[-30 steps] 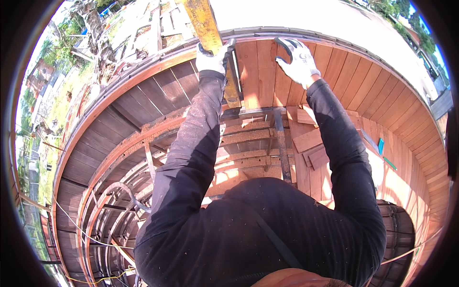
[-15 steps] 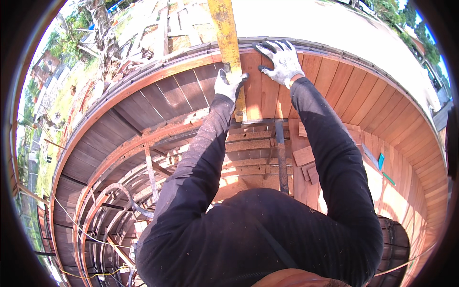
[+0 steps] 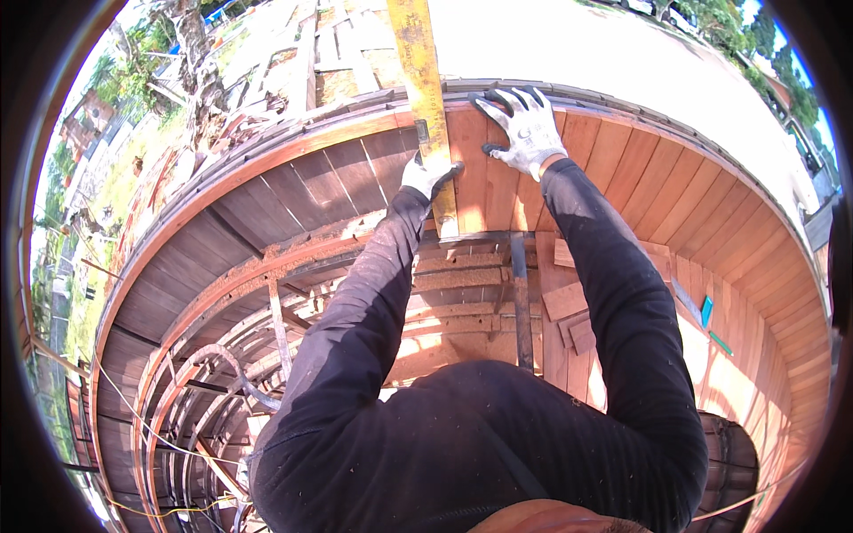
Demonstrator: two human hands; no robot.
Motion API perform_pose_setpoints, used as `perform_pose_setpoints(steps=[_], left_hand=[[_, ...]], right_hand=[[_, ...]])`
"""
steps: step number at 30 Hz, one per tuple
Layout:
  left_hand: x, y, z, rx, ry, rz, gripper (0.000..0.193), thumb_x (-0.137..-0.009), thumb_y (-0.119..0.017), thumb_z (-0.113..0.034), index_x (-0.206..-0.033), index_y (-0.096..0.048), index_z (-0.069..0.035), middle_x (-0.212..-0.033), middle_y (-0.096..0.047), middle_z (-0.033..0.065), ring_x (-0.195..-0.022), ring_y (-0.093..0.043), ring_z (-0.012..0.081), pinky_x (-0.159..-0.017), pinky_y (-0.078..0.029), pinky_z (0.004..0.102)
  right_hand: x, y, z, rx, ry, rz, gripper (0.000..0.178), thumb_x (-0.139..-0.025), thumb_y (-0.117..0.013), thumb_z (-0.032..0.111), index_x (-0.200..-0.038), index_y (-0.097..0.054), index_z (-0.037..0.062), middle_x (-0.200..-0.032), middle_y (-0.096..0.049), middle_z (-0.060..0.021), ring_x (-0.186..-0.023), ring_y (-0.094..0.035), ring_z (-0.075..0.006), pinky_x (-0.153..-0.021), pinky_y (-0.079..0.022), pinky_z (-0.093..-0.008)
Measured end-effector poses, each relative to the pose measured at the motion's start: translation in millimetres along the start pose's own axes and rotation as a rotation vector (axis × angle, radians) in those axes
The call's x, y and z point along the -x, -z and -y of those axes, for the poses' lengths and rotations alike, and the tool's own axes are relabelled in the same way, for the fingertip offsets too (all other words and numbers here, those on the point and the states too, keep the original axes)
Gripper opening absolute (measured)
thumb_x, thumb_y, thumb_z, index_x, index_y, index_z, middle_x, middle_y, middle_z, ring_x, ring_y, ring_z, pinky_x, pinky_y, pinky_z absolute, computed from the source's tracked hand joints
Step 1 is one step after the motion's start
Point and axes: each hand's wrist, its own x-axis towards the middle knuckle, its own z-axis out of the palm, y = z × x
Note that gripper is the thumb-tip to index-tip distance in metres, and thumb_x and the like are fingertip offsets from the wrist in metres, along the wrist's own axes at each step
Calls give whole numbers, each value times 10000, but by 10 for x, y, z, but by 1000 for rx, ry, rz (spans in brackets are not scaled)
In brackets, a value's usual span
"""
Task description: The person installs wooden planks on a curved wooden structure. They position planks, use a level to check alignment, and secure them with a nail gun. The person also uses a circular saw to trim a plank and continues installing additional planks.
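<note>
My left hand (image 3: pixel 430 174), in a white and dark work glove, is wrapped round a long, worn yellow board (image 3: pixel 415 44). The board stands across the curved rim, and its lower end rests against the inside of the wall. A small dark piece (image 3: pixel 422 131) shows at the board's left edge, just above the glove; its kind is unclear. My right hand (image 3: pixel 530 133), in a matching glove, lies with spread fingers on the top of the reddish wooden planks (image 3: pixel 502 189), its fingertips at the rim. The thumb points toward the board.
Older grey-brown planks (image 3: pixel 298 186) line the wall on the left. Below are curved ribs (image 3: pixel 258 258) and a dark upright post (image 3: pixel 522 302). Short wood offcuts (image 3: pixel 564 300) and a teal object (image 3: pixel 707 311) lie to the right. Beyond the rim lies scrap timber (image 3: pixel 342 44).
The view has shifted slightly, so the rim sits a little lower. My left hand has slid slightly down along the yellow board. My right hand stays spread at the rim.
</note>
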Motion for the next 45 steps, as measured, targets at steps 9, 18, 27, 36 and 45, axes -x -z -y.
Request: perform_pose_setpoints(steps=[9,18,27,36,45], left_hand=[[44,-90,-199,-46,84,-31,510,-723,-847,-276,-1082,-577,-35,-925,-648,23,-822,-606,118,-742,-514,291],[55,-122,-175,-25,33,-72,534,-702,-860,-287,-1076,-580,-29,-923,-659,26,-819,-616,127,-741,-521,283],[109,-110,-215,65,37,-94,555,-701,-861,-288,-1094,-573,-22,-951,-658,32,-835,-620,131,-753,-524,292],[127,-145,-261,90,18,-76,537,-719,-840,-294,-1100,-574,-26,-932,-652,34,-821,-618,141,-732,-524,305],[80,-139,-246,16,66,-62,483,-718,-844,-238,-1072,-585,-34,-914,-651,17,-804,-612,127,-719,-519,297]], right_hand=[[2,7,11,63,-30,28,837,-801,-638,591,-1503,-269,325,-1486,-361,-63,-1398,-290,-270,-1171,-148,-503],[-5,42,35,76,-51,70,851,-802,-634,602,-1510,-246,333,-1496,-348,-60,-1395,-292,-269,-1172,-143,-493],[-20,51,55,36,-47,67,872,-794,-652,594,-1512,-242,319,-1489,-347,-52,-1394,-287,-261,-1177,-138,-485],[-10,22,41,39,-62,53,878,-785,-664,591,-1508,-256,308,-1480,-363,-55,-1389,-300,-265,-1176,-150,-483],[-4,3,22,46,-49,42,871,-780,-662,596,-1504,-266,318,-1483,-359,-49,-1384,-309,-260,-1175,-154,-478]])
